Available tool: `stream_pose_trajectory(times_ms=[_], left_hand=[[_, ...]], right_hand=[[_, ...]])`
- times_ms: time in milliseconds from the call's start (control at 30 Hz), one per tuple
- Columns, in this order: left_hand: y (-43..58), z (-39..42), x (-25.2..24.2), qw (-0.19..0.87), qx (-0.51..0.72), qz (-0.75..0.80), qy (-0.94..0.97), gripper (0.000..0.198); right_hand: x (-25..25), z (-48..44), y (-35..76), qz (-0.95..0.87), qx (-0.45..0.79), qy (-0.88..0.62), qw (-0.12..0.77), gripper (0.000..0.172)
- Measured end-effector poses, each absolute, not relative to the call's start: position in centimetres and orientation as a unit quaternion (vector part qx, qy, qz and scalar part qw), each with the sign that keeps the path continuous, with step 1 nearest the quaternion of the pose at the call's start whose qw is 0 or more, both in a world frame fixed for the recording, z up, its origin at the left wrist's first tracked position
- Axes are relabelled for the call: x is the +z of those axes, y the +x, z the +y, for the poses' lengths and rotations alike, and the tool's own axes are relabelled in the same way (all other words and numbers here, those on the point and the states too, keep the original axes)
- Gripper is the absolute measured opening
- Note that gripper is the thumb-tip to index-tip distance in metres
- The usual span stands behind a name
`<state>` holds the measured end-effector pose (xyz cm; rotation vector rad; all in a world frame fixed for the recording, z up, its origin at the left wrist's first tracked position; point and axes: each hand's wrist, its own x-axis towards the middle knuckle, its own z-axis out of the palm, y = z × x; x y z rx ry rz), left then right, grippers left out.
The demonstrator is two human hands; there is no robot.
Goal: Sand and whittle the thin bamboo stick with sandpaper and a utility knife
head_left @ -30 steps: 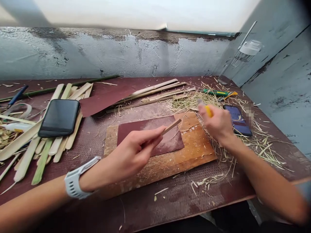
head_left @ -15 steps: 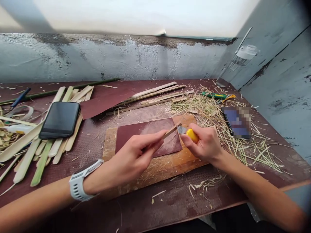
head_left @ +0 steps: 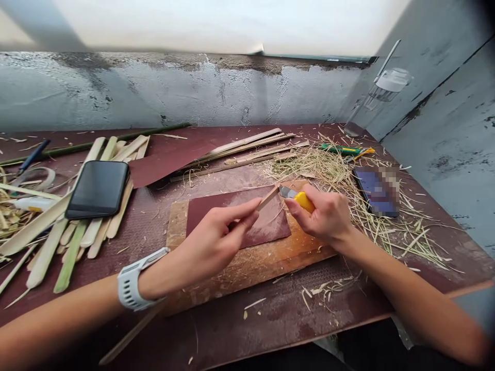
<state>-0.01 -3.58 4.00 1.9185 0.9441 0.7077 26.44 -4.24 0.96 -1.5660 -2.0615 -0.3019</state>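
Note:
Between the thumb and fingers of my left hand [head_left: 220, 229] is a thin bamboo strip [head_left: 268, 198], slanting up to the right; its other end shows below my wrist. My right hand [head_left: 327, 214] is closed round a yellow utility knife [head_left: 304, 201]. The knife's grey blade [head_left: 286, 192] meets the strip near its upper tip. Under both hands lies a sheet of dark red sandpaper [head_left: 216, 200] on a wooden board [head_left: 270, 263]. The far side of the strip is hidden by my left fingers.
Flat bamboo pieces [head_left: 46, 255] lie at left with a black phone [head_left: 96, 189] on top. Shavings [head_left: 328, 167] heap at right beside a second phone [head_left: 375, 190] and a green cutter [head_left: 342, 150]. A clear cup [head_left: 386, 85] stands in the back corner.
Both hands have shifted slightly; the knife has moved left and up with the strip's tip. The strip's lower end now shows beneath my left wrist.

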Motion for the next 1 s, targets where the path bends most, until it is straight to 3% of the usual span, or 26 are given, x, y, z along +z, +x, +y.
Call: stream_pose_trajectory(times_ms=[267, 467, 600, 733, 1000], left_hand=[[0.3, -2.9, 4.6, 0.502, 0.290, 0.369, 0.727, 0.039], [-0.5, -2.9, 4.0, 0.354, 0.320, 0.350, 0.806, 0.039], [-0.6, -3.0, 3.9, 0.363, 0.298, 0.364, 0.805, 0.035], [-0.4, -3.2, 3.5, 0.379, 0.296, 0.369, 0.796, 0.034], [-0.1, -4.1, 3.2, 0.378, 0.288, 0.347, 0.809, 0.043]], right_hand=[[1.0, -3.8, 25.3, -0.754, -0.113, -0.589, 0.268, 0.059], [1.7, -2.1, 27.1, -0.705, -0.076, -0.633, 0.309, 0.059], [2.3, -2.3, 28.7, -0.669, -0.070, -0.648, 0.358, 0.057], [1.9, -4.0, 27.1, -0.756, -0.013, -0.574, 0.315, 0.051], [1.4, -5.0, 25.3, -0.779, -0.051, -0.556, 0.286, 0.053]])
